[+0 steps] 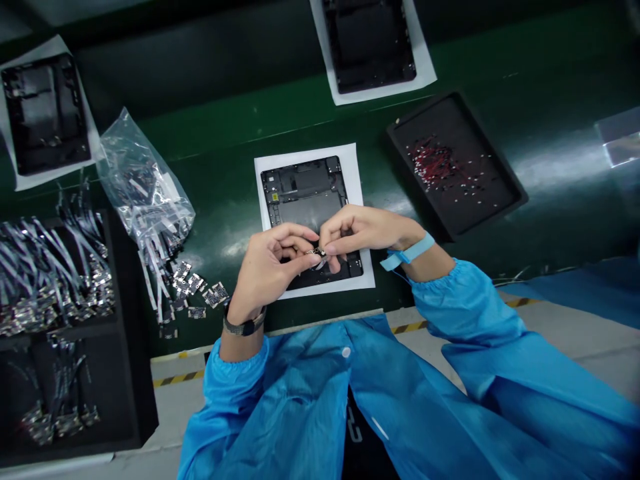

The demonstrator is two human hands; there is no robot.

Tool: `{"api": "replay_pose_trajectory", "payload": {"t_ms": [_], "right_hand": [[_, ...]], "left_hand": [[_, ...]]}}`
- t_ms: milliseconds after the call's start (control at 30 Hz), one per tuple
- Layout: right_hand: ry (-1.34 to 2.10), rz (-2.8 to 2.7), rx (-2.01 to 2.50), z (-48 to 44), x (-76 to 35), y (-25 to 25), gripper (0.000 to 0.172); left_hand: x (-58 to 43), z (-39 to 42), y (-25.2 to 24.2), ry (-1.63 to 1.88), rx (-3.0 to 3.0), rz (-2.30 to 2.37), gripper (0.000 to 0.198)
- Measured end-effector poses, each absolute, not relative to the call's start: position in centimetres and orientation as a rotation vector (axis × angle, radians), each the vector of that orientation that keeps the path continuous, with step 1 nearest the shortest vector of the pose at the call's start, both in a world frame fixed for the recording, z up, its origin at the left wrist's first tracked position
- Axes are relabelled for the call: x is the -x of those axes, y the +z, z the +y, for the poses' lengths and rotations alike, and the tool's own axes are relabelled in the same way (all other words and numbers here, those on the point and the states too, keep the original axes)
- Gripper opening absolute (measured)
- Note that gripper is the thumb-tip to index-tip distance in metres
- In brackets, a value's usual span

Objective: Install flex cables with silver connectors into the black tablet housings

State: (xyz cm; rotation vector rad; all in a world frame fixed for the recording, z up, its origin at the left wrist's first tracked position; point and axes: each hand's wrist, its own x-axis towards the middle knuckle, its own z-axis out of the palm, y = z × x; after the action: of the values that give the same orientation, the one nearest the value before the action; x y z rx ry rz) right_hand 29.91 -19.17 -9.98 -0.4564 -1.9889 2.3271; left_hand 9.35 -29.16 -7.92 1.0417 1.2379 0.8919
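Note:
Between my two hands is a small circuit board, dark with metallic bits, pinched at its ends. My left hand grips one side with thumb and fingertips. From the right, my right hand pinches the other side. A pale strip hangs below the board, partly hidden by fingers. Both hands are above a black tablet housing, which lies on a white sheet. The lower middle of the housing is covered by my hands.
Small boards lie loose left of the sheet, below a clear bag of ribbon-cable parts. A black divided box holds more. At right sits a black tray with red wires. Other housings lie farther back on the green bench.

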Motion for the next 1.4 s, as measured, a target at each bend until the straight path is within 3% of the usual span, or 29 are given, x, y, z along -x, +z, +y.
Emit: {"api": "replay_pose_trajectory", "payload": {"t_ms": [167,267,367,433,500,600,667,833,1167,1400], "right_hand": [[2.475,-1.894,0.430,-19.3,-29.1,-10.6,0.032],[2.396,-1.987,0.439,-19.2,-29.4,-9.3,0.030],[1.757,-2.106,0.724,-19.8,-31.2,-6.6,0.019],[1.173,-2.044,1.004,-21.2,-33.0,-5.2,0.014],[0.874,-2.043,1.174,-23.4,-34.5,-5.2,0.014],[0.909,-2.224,1.271,-26.8,-34.9,-7.8,0.011],[0.877,-2.185,1.360,-28.2,-34.0,-10.1,0.017],[0.847,-1.947,1.328,-28.1,-31.9,-13.5,0.013],[1.224,-2.127,0.881,-25.9,-33.6,-13.4,0.012],[1.337,-2.117,0.878,-25.8,-33.0,-13.5,0.010]], "left_hand": [[-9.3,-29.2,-7.9,0.868,-1.049,1.201,0.026],[-9.2,-29.4,-7.7,0.882,-1.074,1.193,0.025],[-7.9,-29.8,-7.2,1.094,-1.111,1.271,0.025],[-6.6,-30.1,-7.1,1.416,-1.068,1.303,0.019],[-5.4,-30.4,-7.4,1.715,-0.928,1.269,0.016],[-5.2,-30.7,-8.6,1.809,-0.688,1.241,0.023],[-6.3,-30.8,-9.5,1.715,-0.596,1.263,0.030],[-10.0,-31.1,-11.1,1.498,-0.537,1.209,0.033],[-12.6,-32.2,-12.3,1.352,-0.379,1.180,0.032],[-14.2,-32.9,-12.8,1.222,-0.434,1.263,0.029]]}}
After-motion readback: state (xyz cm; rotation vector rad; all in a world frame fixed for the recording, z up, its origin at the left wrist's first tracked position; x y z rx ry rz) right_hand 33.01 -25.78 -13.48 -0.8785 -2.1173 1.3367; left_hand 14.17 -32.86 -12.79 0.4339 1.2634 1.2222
